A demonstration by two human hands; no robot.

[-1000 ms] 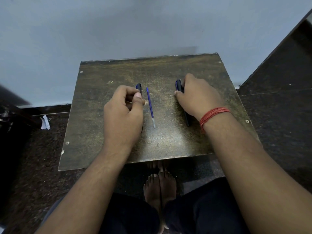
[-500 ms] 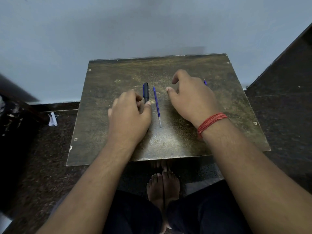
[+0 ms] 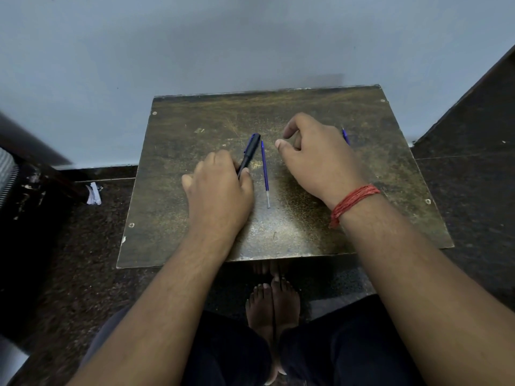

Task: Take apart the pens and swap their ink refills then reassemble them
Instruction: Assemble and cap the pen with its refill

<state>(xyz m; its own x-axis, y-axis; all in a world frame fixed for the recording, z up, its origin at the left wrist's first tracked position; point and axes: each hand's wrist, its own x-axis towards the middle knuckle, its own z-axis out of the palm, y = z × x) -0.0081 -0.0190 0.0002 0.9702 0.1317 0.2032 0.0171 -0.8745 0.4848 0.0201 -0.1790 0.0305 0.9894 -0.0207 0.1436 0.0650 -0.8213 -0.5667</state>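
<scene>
refill (image 3: 265,169) loose on table (image 3: 362,218), long axis near-far, tip toward person | lies between hands, right hand (image 3: 317,154) nearer, curled, holding nothing | left hand (image 3: 220,190) grips black pen (image 3: 249,154)

black pen's (image 3: 249,154) lower end hidden under left hand (image 3: 220,190), second refill (image 3: 345,136) mostly behind right hand (image 3: 317,160)

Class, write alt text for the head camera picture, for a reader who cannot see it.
A person's left hand grips a black pen on a worn brown table, beside a loose blue refill. The right hand hovers near, thumb and forefinger apart, empty. Another blue tip shows behind it.
</scene>
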